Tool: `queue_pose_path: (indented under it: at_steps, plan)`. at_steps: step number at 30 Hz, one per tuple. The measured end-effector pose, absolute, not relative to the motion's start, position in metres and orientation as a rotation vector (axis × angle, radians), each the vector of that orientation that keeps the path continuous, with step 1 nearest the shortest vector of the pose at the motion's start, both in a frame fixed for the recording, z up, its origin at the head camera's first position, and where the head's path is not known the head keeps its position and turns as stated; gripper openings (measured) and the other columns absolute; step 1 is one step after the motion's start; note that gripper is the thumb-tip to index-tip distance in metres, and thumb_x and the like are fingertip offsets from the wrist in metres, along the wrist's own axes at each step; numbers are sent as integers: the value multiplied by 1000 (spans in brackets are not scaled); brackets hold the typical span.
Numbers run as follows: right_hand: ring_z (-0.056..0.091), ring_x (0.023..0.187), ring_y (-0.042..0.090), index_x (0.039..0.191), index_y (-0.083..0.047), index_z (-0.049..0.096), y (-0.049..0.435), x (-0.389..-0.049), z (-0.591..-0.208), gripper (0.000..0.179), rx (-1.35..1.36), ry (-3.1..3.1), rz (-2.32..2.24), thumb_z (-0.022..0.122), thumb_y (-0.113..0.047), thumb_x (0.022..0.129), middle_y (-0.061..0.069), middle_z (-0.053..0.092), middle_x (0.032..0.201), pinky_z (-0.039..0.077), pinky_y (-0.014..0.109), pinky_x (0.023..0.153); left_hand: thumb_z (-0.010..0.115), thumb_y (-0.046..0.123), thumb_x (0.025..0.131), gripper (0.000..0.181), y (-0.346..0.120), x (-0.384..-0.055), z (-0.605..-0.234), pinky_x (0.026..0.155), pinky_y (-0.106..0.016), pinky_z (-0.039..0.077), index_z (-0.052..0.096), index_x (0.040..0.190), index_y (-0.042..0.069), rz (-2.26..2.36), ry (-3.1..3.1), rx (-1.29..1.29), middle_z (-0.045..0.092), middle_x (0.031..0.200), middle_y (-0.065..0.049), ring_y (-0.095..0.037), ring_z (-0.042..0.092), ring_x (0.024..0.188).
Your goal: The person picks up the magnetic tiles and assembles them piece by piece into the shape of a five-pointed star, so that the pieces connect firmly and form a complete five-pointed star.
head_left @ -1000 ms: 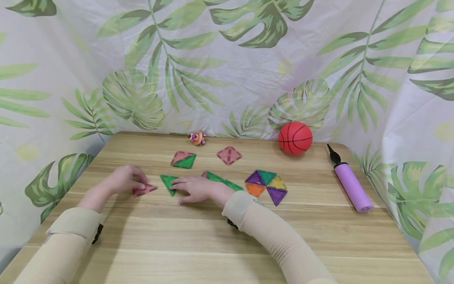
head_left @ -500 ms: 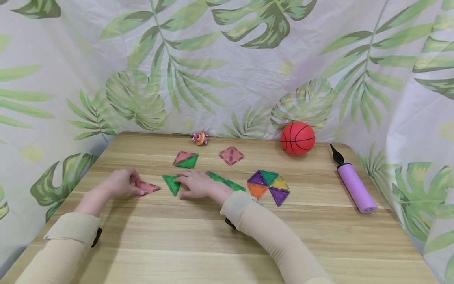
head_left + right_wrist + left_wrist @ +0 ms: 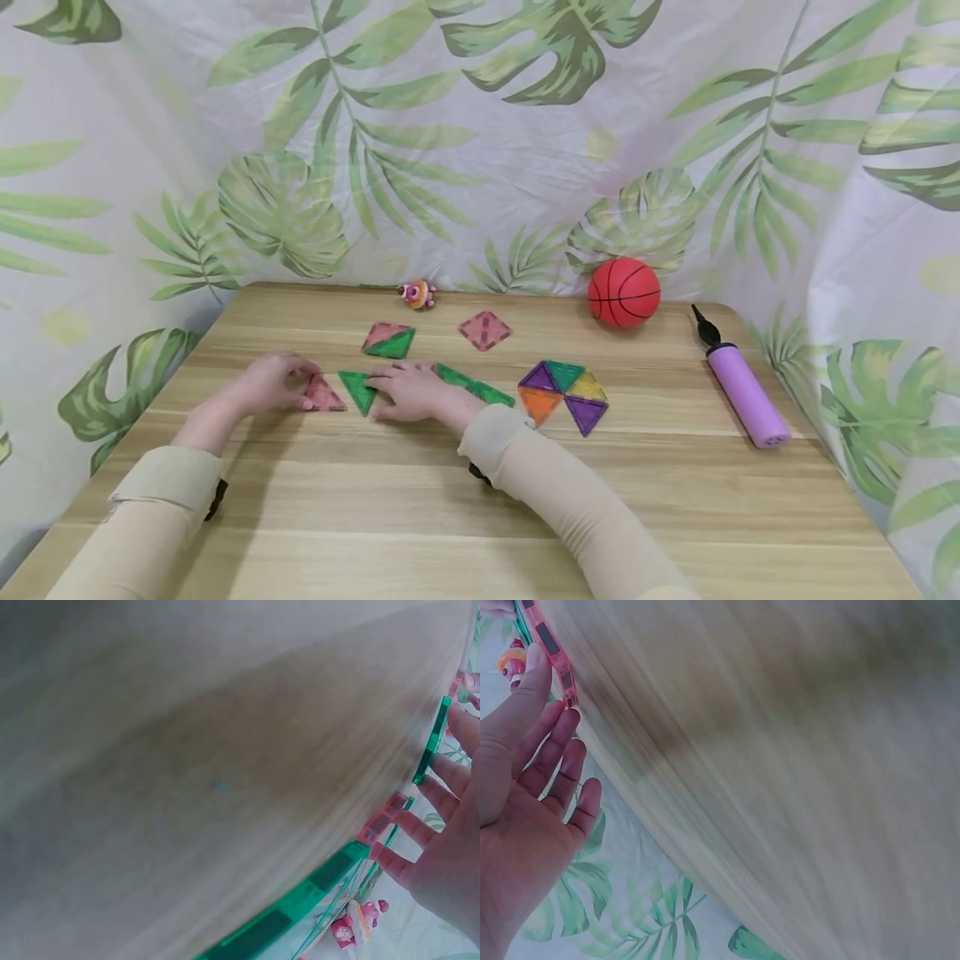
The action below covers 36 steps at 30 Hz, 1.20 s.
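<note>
Evidently, the translucent pink triangle (image 3: 325, 397) pinched by the left hand (image 3: 272, 383) has been turned nearer alignment with the green triangle (image 3: 356, 390) touched by the loose right hand (image 3: 414, 392).

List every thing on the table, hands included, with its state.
Left hand, pinching
Pink triangle, held
Right hand, fingers spread
Green triangle, flat, touched by right hand
Green pair, partly hidden
Pink-and-green square, flat
Pink diamond, flat
Triangle ring, incomplete
Ball, resting
Pump, lying down
Toy, pose unclear
</note>
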State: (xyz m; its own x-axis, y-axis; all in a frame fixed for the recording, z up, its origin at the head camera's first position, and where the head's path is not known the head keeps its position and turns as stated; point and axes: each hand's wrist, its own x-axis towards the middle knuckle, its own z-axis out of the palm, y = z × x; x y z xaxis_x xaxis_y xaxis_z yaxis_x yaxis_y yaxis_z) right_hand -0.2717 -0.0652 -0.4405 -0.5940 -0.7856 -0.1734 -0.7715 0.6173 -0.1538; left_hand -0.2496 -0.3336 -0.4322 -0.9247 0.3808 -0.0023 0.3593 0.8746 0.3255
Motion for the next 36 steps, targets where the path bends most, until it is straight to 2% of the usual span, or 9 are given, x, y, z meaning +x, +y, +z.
queue_pose_path:
  at_steps: [7, 16, 22, 28, 33, 36]
  plan:
    - [21, 142, 21, 148, -29, 29, -68, -269, -442, 62, -1253, 2636, -50, 43, -55, 94, -6, 26, 155, 27, 49, 111, 82, 23, 71, 47, -323, -252, -433, 91, -59, 39, 67, 111, 3, 467, 2974, 649, 64, 111, -20, -43, 55, 107]
    - [20, 143, 22, 150, -28, 26, -65, -267, -440, 62, -1284, 2613, -43, 45, -52, 95, -5, 23, 156, 27, 49, 111, 83, 21, 70, 43, -312, -251, -430, 89, -60, 39, 69, 107, 5, 462, 2972, 678, 64, 111, -20, -44, 54, 106]
    - [22, 142, 24, 149, -27, 28, -55, -268, -438, 61, -1355, 2613, -90, 47, -48, 95, -2, 25, 155, 29, 50, 109, 80, 18, 75, 41, -308, -255, -421, 88, -59, 41, 67, 110, 1, 499, 2966, 648, 64, 111, -20, -42, 54, 105]
    - [25, 141, 25, 148, -24, 33, -35, -268, -420, 59, -1384, 2587, -136, 50, -45, 95, 2, 29, 153, 29, 46, 110, 77, 21, 78, 45, -301, -262, -404, 94, -63, 34, 64, 115, -2, 461, 3000, 634, 63, 113, -22, -44, 52, 107]
    - [27, 140, 25, 146, -19, 37, -5, -271, -400, 60, -1406, 2572, -198, 54, -43, 94, 4, 33, 152, 24, 40, 113, 75, 23, 80, 51, -284, -269, -391, 93, -59, 39, 60, 121, -2, 433, 3007, 668, 61, 119, -22, -44, 51, 113]
    - [25, 140, 25, 146, -18, 37, 15, -273, -387, 60, -1381, 2573, -227, 56, -42, 93, 5, 32, 152, 23, 44, 113, 75, 28, 81, 56, -270, -271, -381, 95, -59, 37, 56, 126, -2, 423, 2994, 663, 58, 125, -22, -44, 49, 117]
